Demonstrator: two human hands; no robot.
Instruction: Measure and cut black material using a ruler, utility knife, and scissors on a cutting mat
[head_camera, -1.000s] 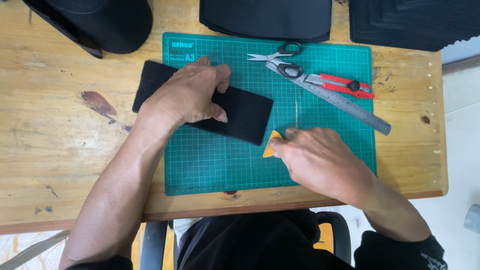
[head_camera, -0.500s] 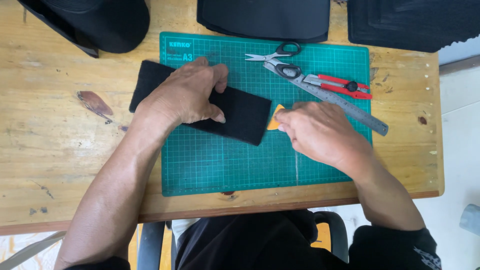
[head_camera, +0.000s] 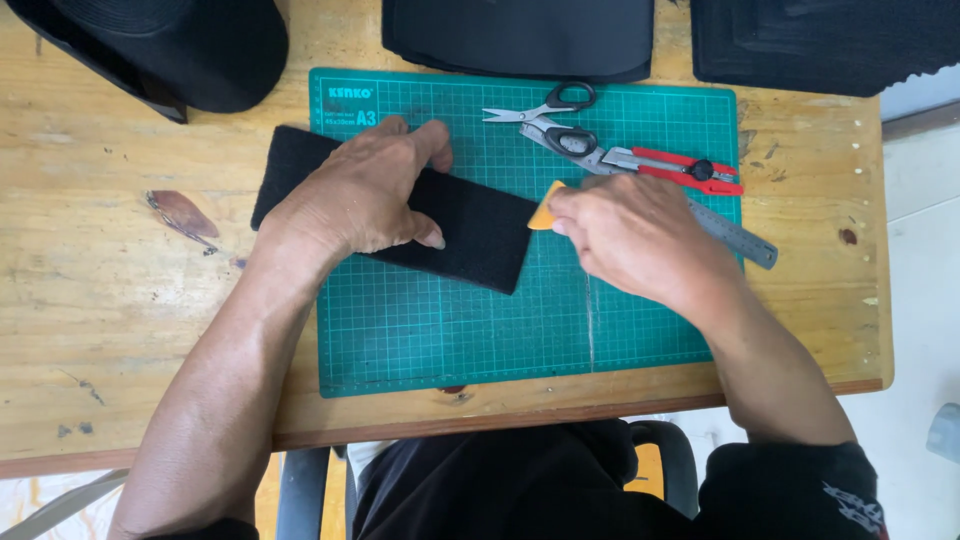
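No packages, signs or screens are seen. One label is found: white printed lettering in the top left corner of the green mat (head_camera: 640, 330), set just above the black strip (head_camera: 480, 235), on the wooden table (head_camera: 90, 300).

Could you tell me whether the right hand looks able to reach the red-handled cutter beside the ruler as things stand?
Probably yes: the right hand, holding an orange piece, sits just below the red-handled cutter, with nothing lying between them on the green mat.
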